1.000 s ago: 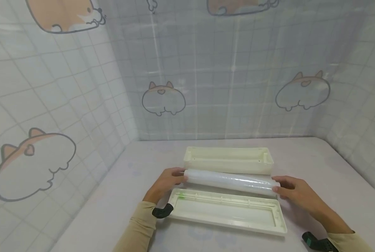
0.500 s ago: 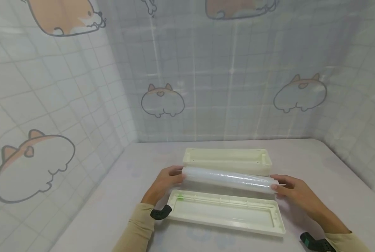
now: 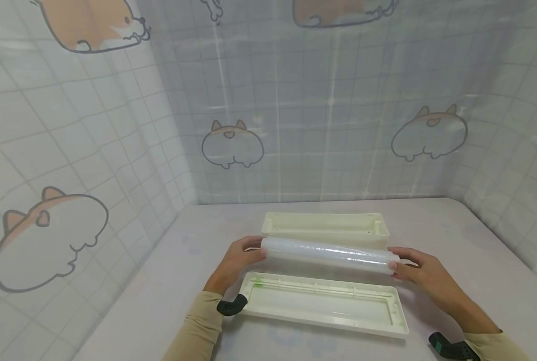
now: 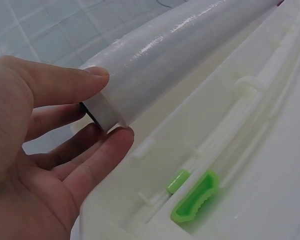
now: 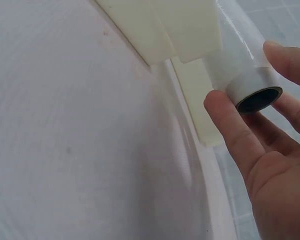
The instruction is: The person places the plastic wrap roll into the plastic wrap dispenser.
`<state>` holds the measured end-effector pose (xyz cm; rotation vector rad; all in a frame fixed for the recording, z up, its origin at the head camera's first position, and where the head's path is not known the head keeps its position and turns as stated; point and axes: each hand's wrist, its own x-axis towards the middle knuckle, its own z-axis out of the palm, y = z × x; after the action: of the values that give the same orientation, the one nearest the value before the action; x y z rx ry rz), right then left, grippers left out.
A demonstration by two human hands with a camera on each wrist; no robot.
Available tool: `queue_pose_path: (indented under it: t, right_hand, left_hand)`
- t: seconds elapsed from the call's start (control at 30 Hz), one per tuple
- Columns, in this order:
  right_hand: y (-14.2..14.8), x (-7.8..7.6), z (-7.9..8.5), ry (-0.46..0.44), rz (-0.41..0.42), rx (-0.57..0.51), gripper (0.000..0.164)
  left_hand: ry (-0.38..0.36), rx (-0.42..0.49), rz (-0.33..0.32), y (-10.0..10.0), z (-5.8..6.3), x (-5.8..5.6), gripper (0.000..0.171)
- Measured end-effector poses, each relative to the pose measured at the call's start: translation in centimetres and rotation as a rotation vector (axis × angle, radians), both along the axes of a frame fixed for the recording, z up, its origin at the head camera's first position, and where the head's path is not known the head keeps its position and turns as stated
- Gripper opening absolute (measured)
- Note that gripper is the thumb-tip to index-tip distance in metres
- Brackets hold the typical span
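A roll of plastic wrap (image 3: pixel 329 254) stretches between both hands, slightly lower at its right end. My left hand (image 3: pixel 236 261) grips the left end, thumb on top and fingers beneath the core, as the left wrist view shows. At the other end my right hand (image 3: pixel 424 271) holds the core, whose hollow opening faces the right wrist camera. Behind the roll stands an open cream-coloured box (image 3: pixel 324 221), partly covered by it. In front lies the long cream lid (image 3: pixel 322 306), inner side up, with a green slider (image 4: pixel 195 197) at its left end.
The pale table (image 3: pixel 174 311) carries the box and lid. Curtains with dog drawings (image 3: pixel 232 143) hang behind and at both sides. Black straps (image 3: pixel 232 305) sit at the wrists.
The roll has risen slightly between both hands. Box and lid stay in place, apart from a small shift of the head view.
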<state>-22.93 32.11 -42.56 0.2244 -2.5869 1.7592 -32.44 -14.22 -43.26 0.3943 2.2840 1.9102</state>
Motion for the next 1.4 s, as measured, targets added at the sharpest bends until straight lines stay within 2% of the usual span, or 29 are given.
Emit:
queue_pose_path:
  t: [0.4, 0.6, 1.0, 1.13, 1.27, 1.4]
  right_hand:
    - [-0.1, 0.2, 0.3, 0.01, -0.032, 0.017, 0.06]
    - [-0.4, 0.2, 0.2, 0.014, -0.035, 0.025, 0.059]
    - [-0.6, 0.1, 0.2, -0.01, -0.012, -0.022, 0.059]
    - [-0.3, 0.1, 0.3, -0.005, 0.0, -0.018, 0.059]
    - [0.0, 0.1, 0.5, 0.01, -0.003, -0.011, 0.058]
    - [-0.3, -0.1, 0.7, 0.014, -0.004, -0.021, 0.058]
  left_hand:
    - [-0.002, 0.022, -0.025, 0.2, 0.5, 0.5, 0.05]
    - [0.017, 0.013, 0.011, 0.1, 0.9, 0.8, 0.05]
    - [0.036, 0.106, 0.039, 0.4, 1.0, 0.6, 0.052]
    - [0.061, 0.128, 0.037, 0.9, 1.1, 0.7, 0.05]
    - [0.101, 0.102, 0.049, 1.4, 1.3, 0.6, 0.05]
    - [0.112, 0.129, 0.065, 1.5, 1.5, 0.5, 0.048]
